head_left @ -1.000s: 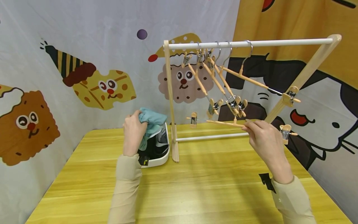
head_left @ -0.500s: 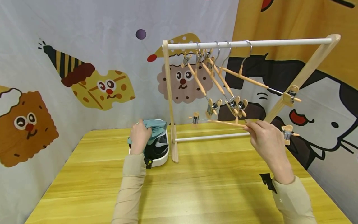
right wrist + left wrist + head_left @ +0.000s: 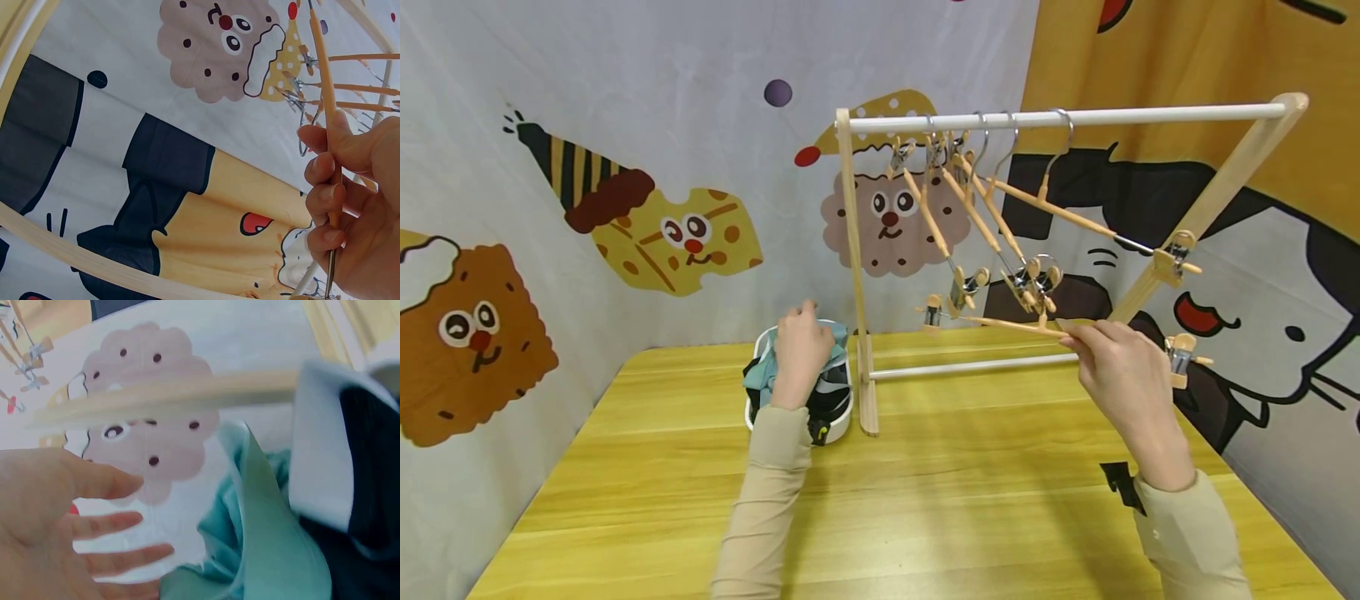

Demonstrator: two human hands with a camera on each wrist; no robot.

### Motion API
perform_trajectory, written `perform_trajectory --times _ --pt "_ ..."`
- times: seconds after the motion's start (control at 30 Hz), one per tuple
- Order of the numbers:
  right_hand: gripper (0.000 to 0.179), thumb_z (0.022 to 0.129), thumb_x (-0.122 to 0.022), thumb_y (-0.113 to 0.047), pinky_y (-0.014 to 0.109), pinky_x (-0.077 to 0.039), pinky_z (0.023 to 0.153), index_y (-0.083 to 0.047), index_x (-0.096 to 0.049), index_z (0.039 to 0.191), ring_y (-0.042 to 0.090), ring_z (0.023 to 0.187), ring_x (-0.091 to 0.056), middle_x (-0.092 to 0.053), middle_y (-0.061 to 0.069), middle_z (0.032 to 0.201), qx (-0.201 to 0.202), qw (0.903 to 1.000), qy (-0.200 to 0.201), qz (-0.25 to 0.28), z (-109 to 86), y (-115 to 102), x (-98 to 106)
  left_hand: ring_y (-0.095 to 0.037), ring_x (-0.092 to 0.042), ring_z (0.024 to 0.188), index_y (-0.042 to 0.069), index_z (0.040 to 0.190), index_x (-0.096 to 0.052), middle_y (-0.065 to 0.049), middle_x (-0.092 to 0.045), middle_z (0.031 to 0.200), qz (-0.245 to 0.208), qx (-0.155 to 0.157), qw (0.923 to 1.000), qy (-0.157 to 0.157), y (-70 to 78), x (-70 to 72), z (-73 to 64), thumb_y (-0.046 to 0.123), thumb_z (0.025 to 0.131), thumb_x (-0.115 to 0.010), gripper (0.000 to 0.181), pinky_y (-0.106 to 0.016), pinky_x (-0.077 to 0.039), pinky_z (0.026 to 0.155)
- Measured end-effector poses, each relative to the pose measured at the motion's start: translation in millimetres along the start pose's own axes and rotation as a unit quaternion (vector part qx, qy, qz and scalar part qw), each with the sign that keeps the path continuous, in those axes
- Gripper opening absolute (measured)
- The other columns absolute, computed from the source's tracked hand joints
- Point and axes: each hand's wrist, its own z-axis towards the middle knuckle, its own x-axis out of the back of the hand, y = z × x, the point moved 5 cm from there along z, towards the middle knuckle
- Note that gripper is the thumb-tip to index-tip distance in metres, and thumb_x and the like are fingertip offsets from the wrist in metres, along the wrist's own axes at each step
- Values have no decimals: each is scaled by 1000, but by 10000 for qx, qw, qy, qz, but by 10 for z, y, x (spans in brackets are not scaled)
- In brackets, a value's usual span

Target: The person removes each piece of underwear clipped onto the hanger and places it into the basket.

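Note:
My left hand [image 3: 801, 354] is over the white basket [image 3: 839, 430] in the head view. In the left wrist view its fingers are spread and apart, with nothing between them. Beside them, teal cloth [image 3: 275, 550] lies bunched on top of dark and white items [image 3: 322, 456]. My right hand [image 3: 1123, 379] grips a wooden clip hanger [image 3: 1007, 324] by its bar, held roughly level below the other hangers. Close up in the right wrist view, fingers and thumb curl round the hanger's bar [image 3: 324, 62]. Metal clips sit at both of its ends.
A rack with wooden legs [image 3: 853, 242] and a white top rail [image 3: 1150, 114] stands right of the basket. Several clip hangers [image 3: 976, 208] hang from the rail. A white lower bar [image 3: 955, 367] crosses near the yellow wooden table [image 3: 940, 500]. Printed curtains [image 3: 700, 100] stand behind.
My left hand lowered the teal cloth into the basket, let it go and moved right. The right hand has shifted slightly right with the hanger.

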Motion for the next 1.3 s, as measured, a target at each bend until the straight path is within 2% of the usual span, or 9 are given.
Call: perform_trajectory --times 0.13,0.27,0.37,0.43,0.6,0.87,1.03,1.2,1.3 --pt "12 79 -74 -8 41 -44 48 1 -72 87 29 53 -54 -63 15 65 22 10000 66 -25 -4 16 16 -36 -63 78 2 133 -49 -25 -59 119 -415 -483 9978 -209 166 -84 13 14 93 -57 42 -38 -50 55" --pt "12 80 -74 -10 42 -43 45 1 -72 85 30 53 -55 -62 14 64 -23 9999 85 -105 -5 39 40 -25 -53 52 1 140 -39 -26 -57 125 -1021 -875 9886 -683 304 -174 39 3 91 -53 51 -27 -35 44" --pt "13 80 -74 -10 41 -41 44 1 -72 85 31 54 -55 -64 15 66 -110 9997 120 -178 0 60 63 -23 -52 51 -2 143 -31 -30 -56 124 -1358 -937 9811 -1016 364 -230 57 0 88 -51 59 -26 -34 44" --pt "13 81 -73 -10 41 -40 44 2 -72 86 31 54 -55 -64 16 67 -176 9995 154 -225 5 74 83 -26 -58 58 -4 143 -29 -32 -57 120 -1482 -920 9788 -1077 383 -260 64 4 88 -54 61 -29 -41 47" --pt "14 82 -73 -10 41 -38 42 3 -71 86 32 54 -54 -64 17 67 -385 9983 185 -388 26 120 136 -39 -66 81 -7 136 -36 -31 -61 108 -1409 -1011 9833 -546 394 -313 71 11 93 -58 52 -42 -55 64" --pt "14 86 -68 -9 37 -28 38 5 -71 86 33 45 -45 -60 19 63 -749 9924 518 -823 90 251 263 -42 -65 83 -8 134 -38 -27 -62 101 -929 -1061 9899 178 415 -393 50 8 96 -51 43 -46 -56 67" --pt "20 93 -59 -12 41 -30 41 5 -71 91 37 49 -47 -60 22 64 -790 9836 927 -1331 176 350 369 -41 -65 78 -8 130 -42 -25 -63 96 -840 -1061 9899 424 427 -394 26 7 95 -52 40 -46 -55 63" --pt "38 99 -44 -10 40 -24 42 12 -60 73 41 52 -46 -55 26 62 -704 9732 1451 -1638 299 450 486 -41 -65 77 -7 128 -43 -24 -63 95 -830 -1080 9892 534 428 -389 17 7 94 -53 37 -46 -55 63" --pt "38 96 -36 -4 44 -24 44 13 -59 72 44 57 -48 -57 28 66 -764 9664 1798 -1669 379 499 556 -41 -65 78 -7 127 -43 -25 -63 95 -832 -1087 9890 562 433 -387 16 6 94 -53 37 -47 -55 64"
